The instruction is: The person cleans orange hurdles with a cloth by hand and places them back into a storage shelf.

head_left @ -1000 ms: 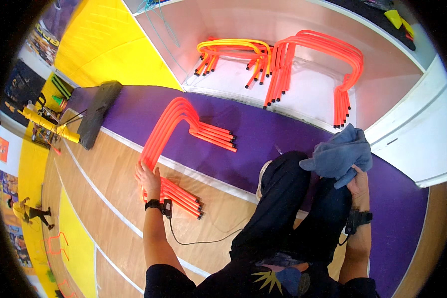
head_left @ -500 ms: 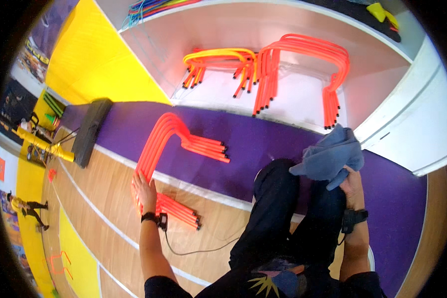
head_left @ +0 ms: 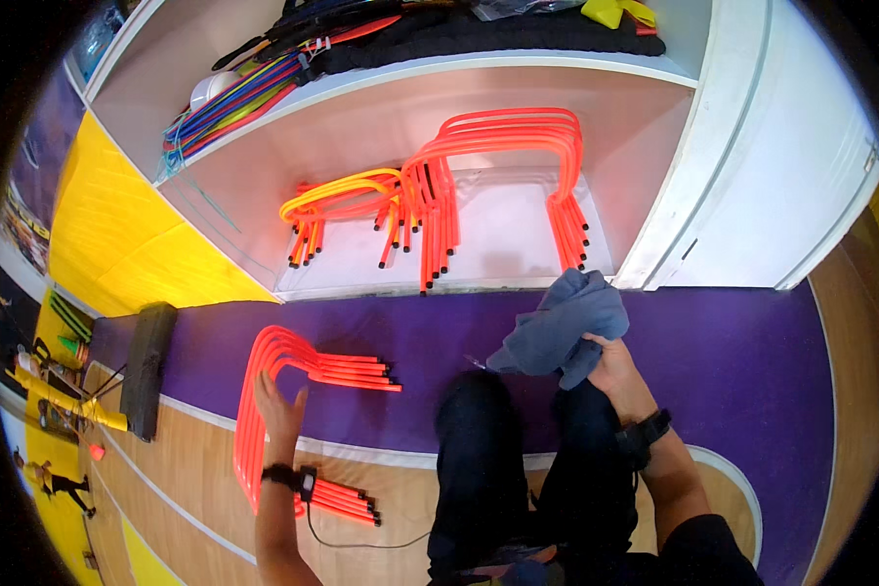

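Observation:
My right hand (head_left: pixel 612 368) grips a bunched grey-blue cloth (head_left: pixel 568 322), its fingers closed round the lower right edge. The cloth hangs above my knees, in front of the shelf. On the left, my left hand (head_left: pixel 280 418) is at a nested stack of orange training hurdles (head_left: pixel 251 430) lying on the floor. Its fingers are stretched out against the crossbars and the thumb stands apart. The stack's black-capped legs point right, one set above my hand and one beside my wrist. Whether the fingertips press on the tubes cannot be made out.
More orange hurdles (head_left: pixel 508 132) stand on the lower shelf (head_left: pixel 503 230), beside yellow and orange ones (head_left: pixel 337 190). Coloured sticks (head_left: pixel 244 103) lie on the shelf above. A white door (head_left: pixel 767 166) is at right, and a dark block (head_left: pixel 151 366) at far left. A person (head_left: pixel 59 483) is in the distance.
The view has shifted, showing more of the upper shelf. My left hand has moved along the hurdle stack toward its upper bend, and its thumb has spread. The cloth stays in my right hand.

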### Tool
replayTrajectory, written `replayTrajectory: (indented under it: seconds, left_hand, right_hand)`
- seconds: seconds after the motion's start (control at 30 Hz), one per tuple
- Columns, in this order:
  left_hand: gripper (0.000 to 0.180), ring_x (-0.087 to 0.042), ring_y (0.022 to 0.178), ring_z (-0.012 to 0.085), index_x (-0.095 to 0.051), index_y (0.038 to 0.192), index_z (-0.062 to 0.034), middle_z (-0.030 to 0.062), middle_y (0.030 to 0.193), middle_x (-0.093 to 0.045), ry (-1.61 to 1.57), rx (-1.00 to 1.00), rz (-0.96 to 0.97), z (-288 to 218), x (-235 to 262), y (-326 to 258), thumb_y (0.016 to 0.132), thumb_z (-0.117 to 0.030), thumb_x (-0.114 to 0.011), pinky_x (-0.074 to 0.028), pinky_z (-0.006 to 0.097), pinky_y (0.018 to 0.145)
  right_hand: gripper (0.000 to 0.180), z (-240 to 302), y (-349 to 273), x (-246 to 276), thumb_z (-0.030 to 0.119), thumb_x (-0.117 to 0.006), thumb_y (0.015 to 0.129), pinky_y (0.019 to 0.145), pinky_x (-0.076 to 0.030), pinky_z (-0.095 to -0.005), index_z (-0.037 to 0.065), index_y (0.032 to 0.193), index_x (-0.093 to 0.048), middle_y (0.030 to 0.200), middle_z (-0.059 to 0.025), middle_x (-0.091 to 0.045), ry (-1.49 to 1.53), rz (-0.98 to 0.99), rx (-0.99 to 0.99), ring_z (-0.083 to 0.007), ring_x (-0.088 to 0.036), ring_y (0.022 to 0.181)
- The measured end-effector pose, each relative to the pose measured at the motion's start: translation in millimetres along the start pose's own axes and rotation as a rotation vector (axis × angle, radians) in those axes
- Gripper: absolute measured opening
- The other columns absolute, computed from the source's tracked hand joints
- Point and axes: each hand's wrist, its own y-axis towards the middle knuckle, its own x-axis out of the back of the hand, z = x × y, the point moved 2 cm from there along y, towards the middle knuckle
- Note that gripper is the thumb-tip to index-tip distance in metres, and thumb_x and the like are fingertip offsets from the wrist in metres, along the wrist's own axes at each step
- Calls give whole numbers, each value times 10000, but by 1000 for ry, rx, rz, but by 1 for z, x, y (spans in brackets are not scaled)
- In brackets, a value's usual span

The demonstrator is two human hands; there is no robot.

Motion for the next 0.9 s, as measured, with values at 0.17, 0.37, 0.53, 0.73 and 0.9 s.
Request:
replayTrajectory:
  seconds: [0.17,0.37,0.53,0.73,0.9]
  left_hand:
    - [763,-383,1237,445,-342,1337,54,295,1320,-409,-91,-262,47,-104,-34,138,753,-249,-730,-322,474,1042]
    - [785,-369,1281,378,-340,1363,26,252,1352,-410,-22,-345,140,-204,-129,276,781,-372,-685,-317,443,1058]
    - [845,-297,1340,345,-290,1402,9,208,1434,-330,50,-367,99,-294,-187,349,787,-432,-663,-299,458,1071]
    - [863,-258,1367,322,-247,1429,-21,170,1472,-287,39,-391,54,-344,-225,399,816,-520,-593,-271,503,1075]
    - [790,-353,1294,308,-352,1365,-33,178,1381,-387,58,-335,132,-358,-237,385,813,-550,-582,-314,502,1017]
  right_hand:
    - [518,15,-3,7,-4,-544,827,1034,-378,-484,64,1327,-426,1301,-153,-484,20,-156,36,-320,-459,1204]
    - [513,42,-17,21,-33,-478,854,1037,-386,-491,45,1350,-375,1312,-171,-464,90,-310,87,-349,-446,1212]
    - [607,54,-27,51,7,-505,842,1037,-373,-522,45,1404,-278,1360,-202,-406,74,-288,123,-373,-414,1248]
    - [579,64,-18,38,347,-520,941,1008,-419,-472,81,1404,-298,1341,-164,-448,-58,-244,208,-327,-475,1203]
    - [594,66,-7,35,376,-502,945,995,-435,-443,66,1404,-287,1346,-160,-444,-170,-199,172,-305,-484,1199]
